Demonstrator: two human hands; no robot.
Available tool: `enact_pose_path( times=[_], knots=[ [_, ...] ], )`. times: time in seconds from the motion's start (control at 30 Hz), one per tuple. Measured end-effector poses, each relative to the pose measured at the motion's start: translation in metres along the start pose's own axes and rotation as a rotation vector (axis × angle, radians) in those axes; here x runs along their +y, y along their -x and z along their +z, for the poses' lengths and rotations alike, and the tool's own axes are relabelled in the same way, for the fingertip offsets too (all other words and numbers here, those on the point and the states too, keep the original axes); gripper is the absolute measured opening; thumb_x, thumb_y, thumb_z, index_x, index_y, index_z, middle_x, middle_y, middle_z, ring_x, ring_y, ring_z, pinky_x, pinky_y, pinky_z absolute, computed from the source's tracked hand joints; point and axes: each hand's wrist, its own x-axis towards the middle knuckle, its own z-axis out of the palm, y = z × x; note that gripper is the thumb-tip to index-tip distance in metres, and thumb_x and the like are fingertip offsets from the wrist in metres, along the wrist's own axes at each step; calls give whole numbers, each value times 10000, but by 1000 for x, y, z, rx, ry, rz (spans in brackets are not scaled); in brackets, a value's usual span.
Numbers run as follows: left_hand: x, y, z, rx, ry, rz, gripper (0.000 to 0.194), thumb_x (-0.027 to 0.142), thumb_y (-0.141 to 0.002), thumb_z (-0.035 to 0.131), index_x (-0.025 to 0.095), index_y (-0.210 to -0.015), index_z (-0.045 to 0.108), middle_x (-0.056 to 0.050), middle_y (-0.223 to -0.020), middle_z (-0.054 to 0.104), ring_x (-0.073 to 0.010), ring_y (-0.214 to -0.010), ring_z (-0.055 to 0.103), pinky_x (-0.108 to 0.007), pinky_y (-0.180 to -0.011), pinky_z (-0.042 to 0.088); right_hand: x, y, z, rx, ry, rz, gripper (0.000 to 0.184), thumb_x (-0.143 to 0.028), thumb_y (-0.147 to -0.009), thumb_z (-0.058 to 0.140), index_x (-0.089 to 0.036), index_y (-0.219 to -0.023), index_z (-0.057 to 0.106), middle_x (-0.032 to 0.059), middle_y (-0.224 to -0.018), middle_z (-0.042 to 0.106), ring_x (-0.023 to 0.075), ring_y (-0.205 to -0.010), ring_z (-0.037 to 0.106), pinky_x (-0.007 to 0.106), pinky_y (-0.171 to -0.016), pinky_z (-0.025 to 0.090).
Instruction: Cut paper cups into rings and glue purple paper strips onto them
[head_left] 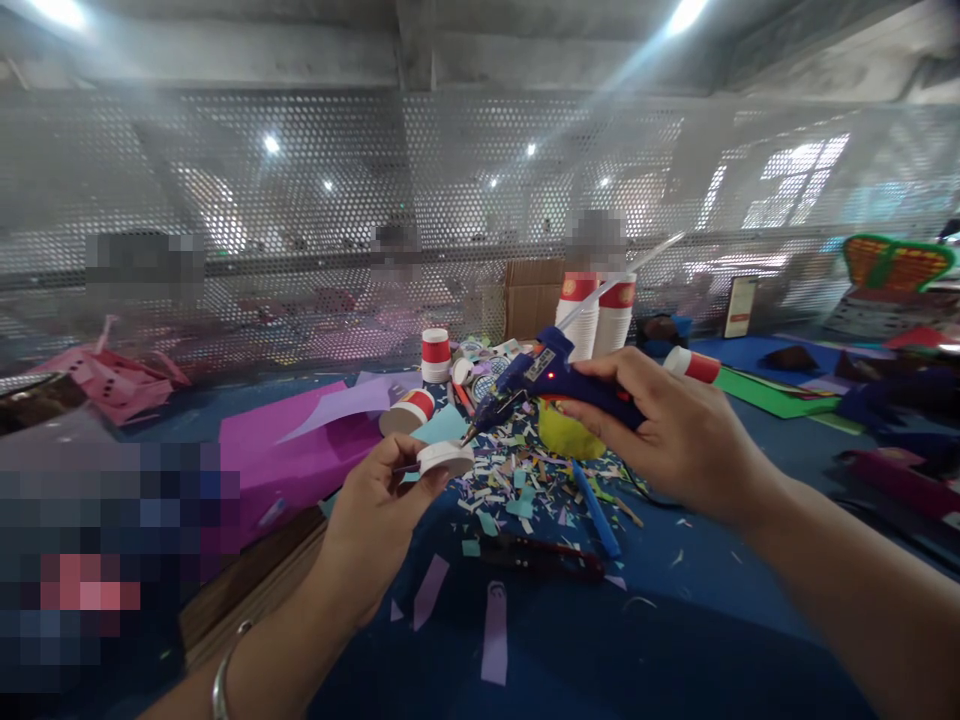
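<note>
My left hand [382, 530] pinches a small white round piece [445, 459], which looks like a lid or the cut-off end of a paper cup. In my right hand [667, 430] is a blue glue gun [551, 375] with a lit red light. A long clear glue stick [622, 275] sticks out of its back. The gun's nozzle points down at the white piece and is at or very near its rim; contact is hard to tell. Behind the gun sits a yellow lump [570, 432], partly hidden. Purple paper strips [495, 635] lie below my hands.
Paper scraps [499, 490] cover the middle of the blue table, with a blue pen-like stick [598, 512] among them. Red-and-white paper cups [435, 355] stand behind, some stacked. Magenta paper [292, 440] is at left, green sheets [780, 392] at right. A perforated metal screen [465, 200] closes the back.
</note>
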Motion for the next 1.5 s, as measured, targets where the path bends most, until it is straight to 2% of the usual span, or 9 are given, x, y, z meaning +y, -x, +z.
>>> enact_pose_path(
  times=[0.43, 0.53, 0.63, 0.77, 0.83, 0.97, 1.13, 1.37, 1.5],
  knots=[
    [-4, -1, -5, -7, -134, 46, 190, 377, -802, 681, 234, -831, 559, -12, -872, 689, -190, -796, 614, -302, -670, 436, 1, 1, 1, 8, 45, -13, 263, -365, -906, 614, -185, -1095, 580, 72, -960, 726, 171, -577, 648, 293, -494, 486],
    [2, 1, -5, 58, -240, 131, 160, 343, -787, 694, 237, -813, 576, -2, -809, 680, -185, -720, 621, -302, -646, 448, 3, 2, 1, 16, 57, 0, 276, -389, -901, 615, -196, -1096, 585, 71, -943, 728, 185, -599, 662, 305, -517, 504],
    [6, 6, -5, 122, -319, 268, 108, 277, -781, 692, 253, -830, 599, 3, -833, 688, -204, -768, 646, -314, -692, 468, 5, 2, 0, 33, 73, 30, 294, -423, -895, 609, -216, -1104, 590, 71, -934, 725, 222, -678, 688, 334, -564, 527],
    [6, 11, -3, 63, -349, 380, 80, 235, -811, 657, 269, -863, 607, 4, -887, 686, -207, -859, 639, -323, -783, 471, 9, -1, -4, 44, 100, 47, 281, -414, -880, 625, -222, -1084, 603, 79, -910, 725, 256, -738, 700, 368, -616, 539],
    [4, 9, -3, 6, -329, 332, 50, 262, -831, 642, 261, -857, 599, 1, -869, 673, -199, -844, 628, -326, -781, 470, 13, -3, -7, 60, 101, 63, 262, -382, -871, 640, -228, -1079, 602, 77, -937, 728, 258, -767, 704, 370, -642, 544],
    [-4, 1, -4, -36, -191, 103, 145, 337, -831, 649, 242, -924, 591, -21, -904, 672, -192, -834, 600, -330, -754, 455, 25, -8, -8, 119, 106, 129, 258, -343, -853, 655, -233, -1080, 600, 72, -965, 735, 258, -783, 708, 367, -647, 542],
    [-9, -4, -3, -38, 50, -97, 243, 363, -785, 694, 230, -956, 582, -34, -949, 682, -181, -850, 577, -319, -743, 436, 46, -10, -7, 64, 222, 198, 271, -361, -834, 662, -206, -1049, 608, 94, -941, 737, 298, -817, 706, 394, -645, 527],
    [1, 1, 3, -59, 122, -115, 242, 353, -740, 719, 219, -912, 613, -31, -867, 670, -198, -867, 568, -293, -692, 454, 67, -9, -13, -15, 415, 252, 285, -419, -823, 622, -220, -1026, 599, 128, -899, 725, 363, -747, 686, 408, -524, 467],
    [1, 2, 2, -68, 104, -104, 230, 371, -733, 718, 223, -878, 616, -20, -847, 665, -188, -832, 570, -278, -669, 455, 69, -8, -12, -62, 481, 252, 253, -444, -812, 625, -245, -967, 612, 111, -760, 714, 329, -616, 655, 366, -456, 407]
  ],
)
